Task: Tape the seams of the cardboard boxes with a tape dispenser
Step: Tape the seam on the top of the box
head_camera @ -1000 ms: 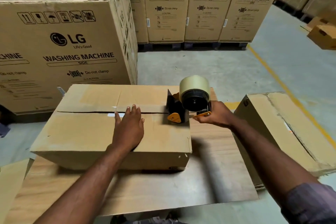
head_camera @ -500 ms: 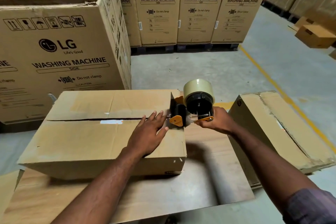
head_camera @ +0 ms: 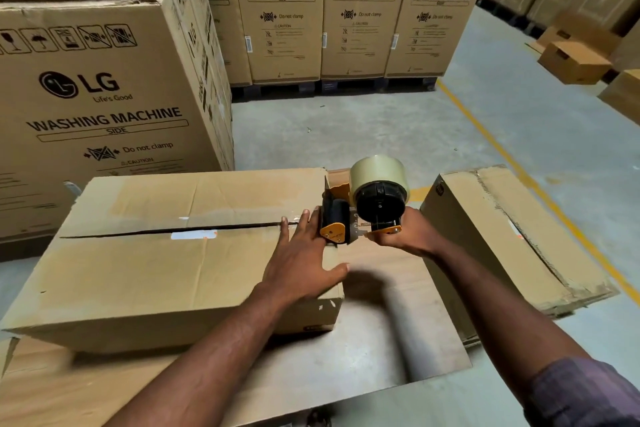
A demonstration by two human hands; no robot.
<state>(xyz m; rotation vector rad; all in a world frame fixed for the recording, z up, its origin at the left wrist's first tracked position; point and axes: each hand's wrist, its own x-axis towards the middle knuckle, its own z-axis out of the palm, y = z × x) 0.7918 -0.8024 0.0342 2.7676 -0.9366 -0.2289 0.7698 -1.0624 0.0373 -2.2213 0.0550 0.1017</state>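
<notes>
A flat brown cardboard box [head_camera: 145, 270] lies in front of me with a dark open seam [head_camera: 166, 230] running left to right across its top. My right hand [head_camera: 403, 232] grips the handle of a black and orange tape dispenser [head_camera: 360, 208] carrying a roll of clear tape, its head at the box's right edge on the seam. My left hand [head_camera: 301, 263] lies flat with straight fingers on the box top by the right end, fingertips touching the dispenser head.
The box rests on a cardboard sheet [head_camera: 311, 374] on the concrete floor. A second box [head_camera: 502, 229] lies to the right. Tall washing machine cartons [head_camera: 104, 97] stand close on the left and more cartons [head_camera: 346, 17] at the back. A yellow floor line [head_camera: 502, 156] runs diagonally.
My left hand slid right along the box top from the middle to the right end. The dispenser moved from the box top to its right edge.
</notes>
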